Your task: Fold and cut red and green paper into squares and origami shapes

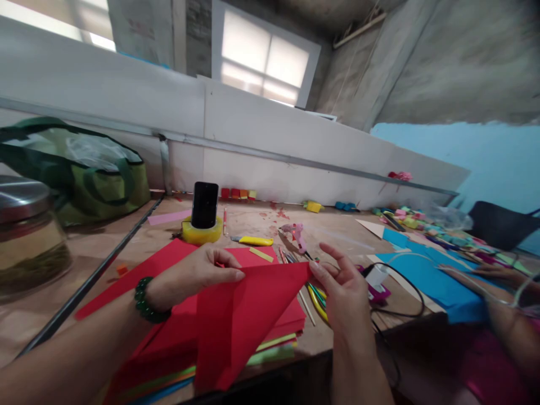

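Left hand (211, 269) and right hand (348, 287) share the top edge of a folded red paper sheet (265, 304), raised over a stack of flat red paper sheets (179, 332) near the front edge of a brown worktop (341, 225). On the left, the thumb lies along the edge with the bent index finger against it, a closed pinch on the paper; a dark green beaded bracelet (144, 304) circles that wrist. On the right, thumb and index finger nip the sheet's pointed corner, while the other fingers spread loosely. From that corner one side slants down toward the bottom of the view, and a vertical band at the left looks darker (a fold or a shadow, I cannot tell which).

Just beyond the raised edge lies a short yellow paper strip (261, 255). Behind it are a yellow-handled cutter (256, 241) and, farther right, a pink glue gun (298, 236). A black smartphone (205, 205) stands upright at a yellow roll of tape (189, 232). At far right, another person's hand (472, 286) lies over bright blue paper sheets (413, 275), well apart from the red one.
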A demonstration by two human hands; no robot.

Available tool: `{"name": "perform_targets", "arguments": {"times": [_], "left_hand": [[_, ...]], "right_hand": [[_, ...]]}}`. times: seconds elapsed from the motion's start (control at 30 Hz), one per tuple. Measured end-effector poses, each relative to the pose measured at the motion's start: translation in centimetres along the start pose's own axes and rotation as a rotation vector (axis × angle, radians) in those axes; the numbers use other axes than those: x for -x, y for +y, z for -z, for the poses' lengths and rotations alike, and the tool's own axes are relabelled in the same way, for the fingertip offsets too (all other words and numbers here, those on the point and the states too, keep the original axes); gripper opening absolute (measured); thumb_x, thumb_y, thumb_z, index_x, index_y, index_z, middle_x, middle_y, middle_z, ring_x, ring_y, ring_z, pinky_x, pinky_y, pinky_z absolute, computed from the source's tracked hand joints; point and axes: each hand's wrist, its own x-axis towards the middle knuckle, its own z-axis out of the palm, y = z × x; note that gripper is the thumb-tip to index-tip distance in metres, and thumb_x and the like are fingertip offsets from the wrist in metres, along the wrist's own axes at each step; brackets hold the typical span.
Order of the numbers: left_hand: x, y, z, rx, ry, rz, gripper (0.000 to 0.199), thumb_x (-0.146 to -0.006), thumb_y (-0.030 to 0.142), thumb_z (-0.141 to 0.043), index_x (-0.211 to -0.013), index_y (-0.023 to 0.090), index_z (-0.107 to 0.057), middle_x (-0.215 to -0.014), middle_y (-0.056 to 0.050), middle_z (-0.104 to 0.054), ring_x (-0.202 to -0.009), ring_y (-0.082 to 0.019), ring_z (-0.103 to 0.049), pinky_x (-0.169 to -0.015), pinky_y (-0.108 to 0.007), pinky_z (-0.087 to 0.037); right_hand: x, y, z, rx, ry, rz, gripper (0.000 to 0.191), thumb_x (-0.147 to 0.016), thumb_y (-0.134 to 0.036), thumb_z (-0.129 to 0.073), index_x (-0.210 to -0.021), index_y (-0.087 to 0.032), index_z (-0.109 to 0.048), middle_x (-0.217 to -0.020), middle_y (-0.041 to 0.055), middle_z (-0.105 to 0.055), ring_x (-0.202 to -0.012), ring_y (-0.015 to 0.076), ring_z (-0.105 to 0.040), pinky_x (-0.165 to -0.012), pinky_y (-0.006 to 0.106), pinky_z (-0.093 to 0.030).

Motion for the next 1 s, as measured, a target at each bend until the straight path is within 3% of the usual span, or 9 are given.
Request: {"name": "perform_targets", "arguments": {"times": [0.73,1.0], "left_hand": [[0.5,1.1,0.1,0.089,0.030,0.037,0.019,-0.064,0.035,-0.075,-0.066,0.016,-0.072,-0.059,0.001,-0.060,-0.059,-0.011,-0.046,-0.054,-0.024,-0.033],[0.5,1.3,0.2,0.127,0.034,-0.012,0.020,-0.066,0.033,-0.075,-0.063,0.014,-0.068,-0.063,0.002,-0.056,-0.059,-0.009,-0.045,-0.053,-0.022,-0.032]], "right_hand": [[0.1,0.0,0.6,-0.008,0.103,0.034,0.061,-0.051,-0.026,-0.090,-0.107,-0.020,-0.067,-0.065,-0.0029,-0.071,-0.057,0.0113,-0.067,-0.058,0.019,-0.056],[0.0,-0.1,0.3,-0.010,0.138,0.010,0.061,-0.045,-0.026,-0.091,-0.102,-0.021,-0.069,-0.063,-0.0029,-0.070,-0.055,0.0106,-0.065,-0.055,0.018,-0.056]]}}
